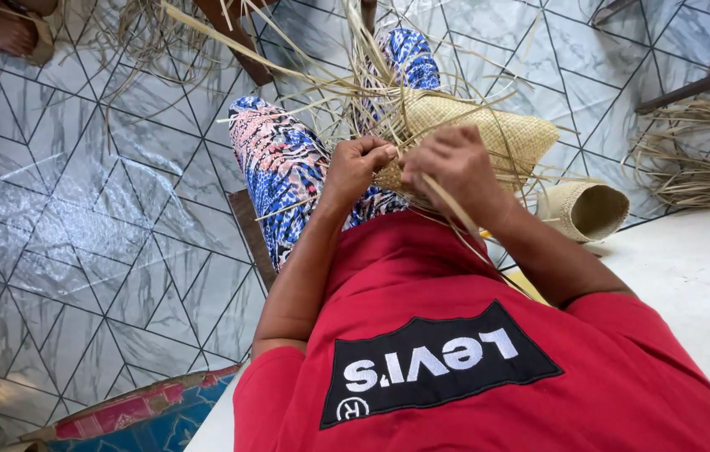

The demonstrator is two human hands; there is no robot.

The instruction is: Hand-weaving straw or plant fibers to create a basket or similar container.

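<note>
A half-woven straw basket (489,134) rests on my lap, its loose straw strips (346,75) fanning out upward and to the sides. My left hand (359,163) is closed around a few strips at the basket's near edge. My right hand (455,163) lies over the woven body next to it, fingers pinching a long strip that runs down toward my red shirt. Both hands almost touch each other.
A finished small woven basket (585,209) lies on its side on the tiled floor (79,209) to the right. A heap of dry straw (698,159) sits at the far right. A white surface (689,276) runs under my right side. A patterned cushion (137,414) lies at the lower left.
</note>
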